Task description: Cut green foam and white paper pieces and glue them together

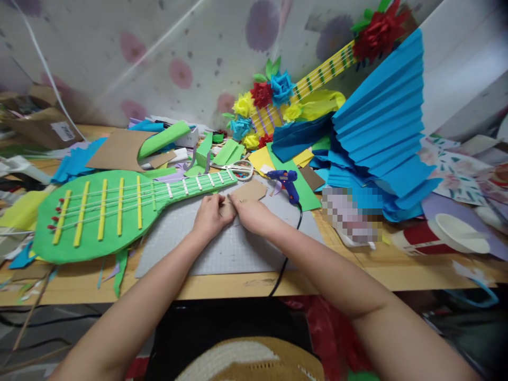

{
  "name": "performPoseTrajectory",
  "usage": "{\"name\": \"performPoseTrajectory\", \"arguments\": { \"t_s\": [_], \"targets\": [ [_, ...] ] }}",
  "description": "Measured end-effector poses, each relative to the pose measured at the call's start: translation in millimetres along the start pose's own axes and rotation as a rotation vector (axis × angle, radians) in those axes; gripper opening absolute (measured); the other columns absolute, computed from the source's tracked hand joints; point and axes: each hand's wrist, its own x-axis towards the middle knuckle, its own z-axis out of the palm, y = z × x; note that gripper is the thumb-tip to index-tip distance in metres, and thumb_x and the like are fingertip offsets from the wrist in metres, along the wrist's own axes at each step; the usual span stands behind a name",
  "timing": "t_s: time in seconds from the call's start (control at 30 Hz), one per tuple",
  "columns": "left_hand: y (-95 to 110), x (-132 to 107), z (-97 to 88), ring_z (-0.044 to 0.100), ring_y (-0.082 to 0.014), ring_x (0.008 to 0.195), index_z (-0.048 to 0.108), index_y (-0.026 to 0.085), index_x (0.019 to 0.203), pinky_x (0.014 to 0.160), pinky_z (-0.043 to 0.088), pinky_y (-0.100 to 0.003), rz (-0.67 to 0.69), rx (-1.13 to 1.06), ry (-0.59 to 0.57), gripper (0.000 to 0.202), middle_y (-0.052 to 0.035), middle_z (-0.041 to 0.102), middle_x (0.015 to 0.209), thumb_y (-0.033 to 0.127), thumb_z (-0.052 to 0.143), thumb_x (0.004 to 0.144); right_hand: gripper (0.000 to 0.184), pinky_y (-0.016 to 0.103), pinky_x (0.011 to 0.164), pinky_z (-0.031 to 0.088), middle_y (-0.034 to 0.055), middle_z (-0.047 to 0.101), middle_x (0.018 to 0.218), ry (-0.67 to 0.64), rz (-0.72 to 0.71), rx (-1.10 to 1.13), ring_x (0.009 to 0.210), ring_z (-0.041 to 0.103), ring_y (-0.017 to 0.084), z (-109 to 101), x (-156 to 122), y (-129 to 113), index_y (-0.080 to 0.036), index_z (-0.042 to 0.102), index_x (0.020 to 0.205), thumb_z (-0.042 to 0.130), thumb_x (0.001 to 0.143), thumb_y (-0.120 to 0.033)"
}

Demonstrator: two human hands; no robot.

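My left hand (212,216) and my right hand (252,214) meet above the grey cutting mat (170,251). Their fingers are closed around a small brown cardboard piece (227,208), mostly covered by the fingertips. Just beyond my right hand lies a larger piece of brown cardboard (253,190). A green paper-covered guitar model (95,217) with yellow strips and white strings lies to the left, its neck reaching close to my left hand. Past the cardboard, a blue glue gun (283,181) rests on its side, and white-handled scissors (241,169) lie near the neck's tip.
A yellow guitar model (321,74) with paper flowers leans on the wall. Pleated blue paper (381,127) stands at the right, near a blurred-out object (351,214) and a red-and-white cup (426,235). The glue gun's black cord (282,270) crosses the mat. Paper scraps crowd the back.
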Motion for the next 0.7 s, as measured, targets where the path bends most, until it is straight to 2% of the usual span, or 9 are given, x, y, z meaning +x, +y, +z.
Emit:
{"name": "performPoseTrajectory", "arguments": {
  "t_s": [0.3,0.7],
  "targets": [
    [4,-2,-2.0,0.052,-0.0235,0.093,0.051,0.02,0.091,0.082,0.045,-0.036,-0.026,0.04,-0.023,0.034,-0.0073,0.06,0.092,0.035,0.064,0.063,0.057,0.034,0.075,0.046,0.0202,0.064,0.099,0.014,-0.007,-0.039,0.092,0.063,0.025,3,-16,3,-0.009,0.022,0.141,0.027,0.084,-0.011],
    [2,-2,-1.0,0.053,-0.0231,0.092,0.051,0.02,0.093,0.08,0.046,-0.036,-0.055,-0.001,-0.013,0.039,-0.007,0.059,0.091,0.037,0.067,0.062,0.06,0.031,0.07,0.046,0.0184,0.063,0.1,0.008,-0.001,-0.063,0.086,0.064,0.023,13,-39,8,-0.013,0.02,0.142,0.026,0.083,-0.007]
  ]
}}
